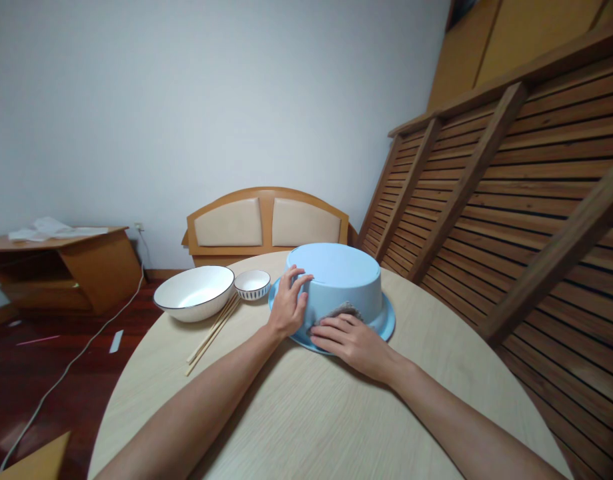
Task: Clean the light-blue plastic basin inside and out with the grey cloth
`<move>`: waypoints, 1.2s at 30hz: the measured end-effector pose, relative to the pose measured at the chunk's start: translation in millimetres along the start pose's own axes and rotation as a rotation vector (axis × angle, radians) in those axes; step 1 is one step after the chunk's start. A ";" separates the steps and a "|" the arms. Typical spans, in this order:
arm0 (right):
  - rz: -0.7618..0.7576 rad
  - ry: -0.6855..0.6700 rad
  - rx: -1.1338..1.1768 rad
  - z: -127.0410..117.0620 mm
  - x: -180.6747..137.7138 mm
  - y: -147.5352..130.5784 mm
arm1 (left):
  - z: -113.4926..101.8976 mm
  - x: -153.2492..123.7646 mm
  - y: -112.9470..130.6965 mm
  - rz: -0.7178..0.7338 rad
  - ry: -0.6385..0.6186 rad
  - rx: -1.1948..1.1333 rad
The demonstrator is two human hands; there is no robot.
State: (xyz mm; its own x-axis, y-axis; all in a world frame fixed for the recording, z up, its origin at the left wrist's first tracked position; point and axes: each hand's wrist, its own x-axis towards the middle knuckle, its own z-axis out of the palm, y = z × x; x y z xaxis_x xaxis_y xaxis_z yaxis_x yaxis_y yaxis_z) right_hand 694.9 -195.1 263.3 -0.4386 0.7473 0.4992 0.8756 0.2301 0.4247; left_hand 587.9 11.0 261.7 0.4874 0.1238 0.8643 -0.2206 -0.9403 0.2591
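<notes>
A light blue plastic basin (343,277) lies upside down on the round pale wooden table (306,407). My left hand (289,303) rests against the basin's left side with its fingers spread. My right hand (349,340) presses a grey cloth (342,310) flat against the basin's near wall and rim, fingers stretched out over it.
A large white bowl (195,292), a small patterned bowl (252,284) and a pair of wooden chopsticks (213,333) lie left of the basin. A slatted wooden frame (511,200) leans at the right. A headboard (266,223) and a low cabinet (66,267) stand behind.
</notes>
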 end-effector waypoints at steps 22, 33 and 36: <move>0.322 0.134 -0.173 -3.1 -8.6 17.9 | 3.1 -2.6 -2.3 -0.014 0.012 -0.048; 0.028 0.023 -0.060 1.2 -1.7 9.9 | 3.3 -2.6 0.1 -0.028 0.014 -0.040; 0.261 0.149 -0.152 -3.5 -9.9 22.0 | 4.6 -3.2 -0.8 -0.032 0.015 -0.049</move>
State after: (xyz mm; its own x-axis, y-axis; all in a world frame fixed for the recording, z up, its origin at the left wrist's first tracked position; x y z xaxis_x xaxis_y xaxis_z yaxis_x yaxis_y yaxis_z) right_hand 717.8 -199.6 270.4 -0.2385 0.6666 0.7062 0.9269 -0.0609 0.3704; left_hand 590.4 9.9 256.7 0.4823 0.1591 0.8614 -0.2465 -0.9190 0.3078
